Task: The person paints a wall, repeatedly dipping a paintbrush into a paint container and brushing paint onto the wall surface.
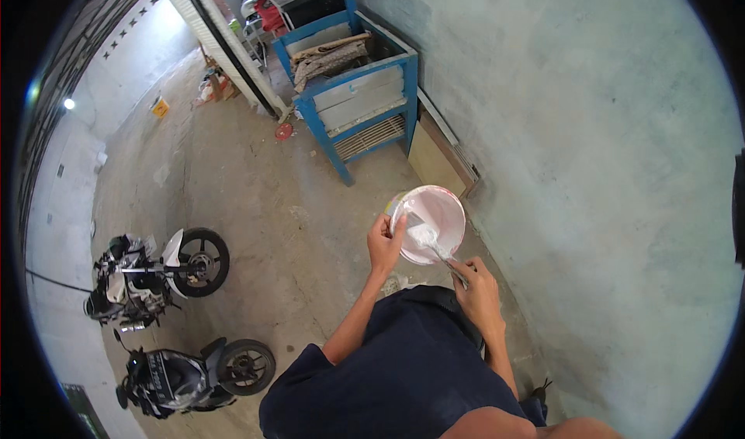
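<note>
My left hand [385,246] grips the left rim of a round plastic bucket [451,212], its thumb over the edge. The bucket is tilted so that its pale pinkish inside faces me, and red smears mark its rim. By its handle, my right hand [480,295] holds a putty knife [414,219] that reaches into the bucket mouth. White paste [424,234] covers much of the tool, below its greyish blade end. How much paste lies at the bottom of the bucket I cannot tell.
A bare plastered wall [582,148] rises close on my right. Ahead stands a blue wooden frame cabinet [361,96] with folded material on top, and boards [439,157] lean beside it. Two motorcycles [139,282] [186,378] are parked left on the concrete floor [262,206], where a red lid [284,131] lies.
</note>
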The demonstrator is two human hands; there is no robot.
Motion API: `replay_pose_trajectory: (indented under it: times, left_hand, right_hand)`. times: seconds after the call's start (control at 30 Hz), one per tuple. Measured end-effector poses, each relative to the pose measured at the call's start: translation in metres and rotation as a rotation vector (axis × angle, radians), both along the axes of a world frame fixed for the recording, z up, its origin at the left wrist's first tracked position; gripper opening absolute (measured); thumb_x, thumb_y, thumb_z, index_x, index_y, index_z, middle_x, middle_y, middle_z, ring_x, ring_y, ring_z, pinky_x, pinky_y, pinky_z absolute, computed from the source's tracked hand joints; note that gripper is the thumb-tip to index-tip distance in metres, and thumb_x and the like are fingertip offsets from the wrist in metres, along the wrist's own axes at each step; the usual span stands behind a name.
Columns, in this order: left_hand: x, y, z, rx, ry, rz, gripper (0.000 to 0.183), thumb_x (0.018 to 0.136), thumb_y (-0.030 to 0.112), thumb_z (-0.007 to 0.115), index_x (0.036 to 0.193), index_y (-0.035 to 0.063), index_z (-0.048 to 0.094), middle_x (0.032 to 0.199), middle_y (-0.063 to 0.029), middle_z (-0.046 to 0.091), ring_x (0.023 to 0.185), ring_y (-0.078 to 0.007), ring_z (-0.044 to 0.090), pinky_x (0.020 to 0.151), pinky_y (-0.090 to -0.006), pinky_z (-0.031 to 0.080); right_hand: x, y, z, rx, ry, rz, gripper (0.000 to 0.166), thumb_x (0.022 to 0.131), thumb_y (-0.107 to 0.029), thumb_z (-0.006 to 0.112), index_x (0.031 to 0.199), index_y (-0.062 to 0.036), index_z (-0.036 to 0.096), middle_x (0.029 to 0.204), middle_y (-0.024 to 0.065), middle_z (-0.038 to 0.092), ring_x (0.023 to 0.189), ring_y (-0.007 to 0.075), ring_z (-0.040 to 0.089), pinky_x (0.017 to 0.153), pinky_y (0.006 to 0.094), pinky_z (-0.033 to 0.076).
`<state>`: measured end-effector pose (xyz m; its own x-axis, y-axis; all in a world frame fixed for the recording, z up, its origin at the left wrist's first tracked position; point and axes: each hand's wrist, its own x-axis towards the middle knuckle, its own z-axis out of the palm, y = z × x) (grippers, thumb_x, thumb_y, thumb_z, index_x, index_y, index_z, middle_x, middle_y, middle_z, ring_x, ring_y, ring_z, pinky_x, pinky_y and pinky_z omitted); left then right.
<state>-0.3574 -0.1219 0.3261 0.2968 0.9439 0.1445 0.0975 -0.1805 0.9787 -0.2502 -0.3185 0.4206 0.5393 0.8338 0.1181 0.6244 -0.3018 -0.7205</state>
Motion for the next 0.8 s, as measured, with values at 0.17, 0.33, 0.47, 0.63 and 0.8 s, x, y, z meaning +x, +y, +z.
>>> replay_pose_trajectory:
  times: [0.17,0.33,0.47,0.63,0.8]
  left_hand:
    - [-0.003,0.054,0.015,0.04,-0.017,-0.046,0.034,0.095,0.026,0.07,0.075,0.0079,0.049,0.064,0.008,0.043,0.058,-0.0013,0.035,0.051,-0.0221,0.026]
    - [-0.008,0.099,0.036,0.074,-0.038,-0.03,0.032,0.095,0.026,0.069,0.077,0.0074,0.051,0.064,0.0084,0.044,0.058,-0.001,0.034,0.05,-0.0219,0.025]
    - [0.0,0.118,0.047,0.089,-0.083,-0.018,0.036,0.092,0.029,0.073,0.074,0.0049,0.053,0.06,0.0066,0.045,0.055,-0.0021,0.035,0.048,-0.0231,0.026]
    - [0.012,0.139,0.04,0.056,-0.058,0.017,0.032,0.094,0.027,0.07,0.077,0.0079,0.052,0.065,0.0083,0.045,0.058,-0.0004,0.036,0.05,-0.0217,0.026]
    - [0.032,0.165,0.035,0.035,-0.114,0.12,0.034,0.095,0.027,0.07,0.075,0.0072,0.05,0.065,0.0079,0.043,0.059,-0.0012,0.035,0.051,-0.0219,0.026]
  right_hand:
    - [-0.009,0.044,-0.001,0.062,-0.009,-0.027,0.03,0.085,-0.002,0.067,0.113,-0.0103,0.072,0.098,0.0142,0.062,0.08,0.0371,0.064,0.068,0.0449,0.05]
    - [-0.013,0.077,0.003,0.109,0.001,-0.068,0.032,0.083,0.0,0.068,0.113,-0.0097,0.071,0.099,0.0135,0.062,0.073,0.0335,0.063,0.064,0.0414,0.049]
    - [-0.01,0.097,0.007,0.15,0.002,-0.073,0.033,0.082,0.002,0.069,0.114,-0.0086,0.071,0.097,0.0131,0.06,0.068,0.0291,0.061,0.064,0.0392,0.049]
    - [0.005,0.125,0.014,0.149,0.086,-0.059,0.03,0.081,0.005,0.07,0.11,-0.0043,0.072,0.091,0.0129,0.059,0.072,0.0268,0.059,0.065,0.0346,0.048]
    - [0.048,0.149,0.004,0.175,0.053,0.095,0.037,0.081,0.004,0.07,0.115,-0.0093,0.072,0.098,0.0133,0.06,0.072,0.0295,0.062,0.066,0.0379,0.05]
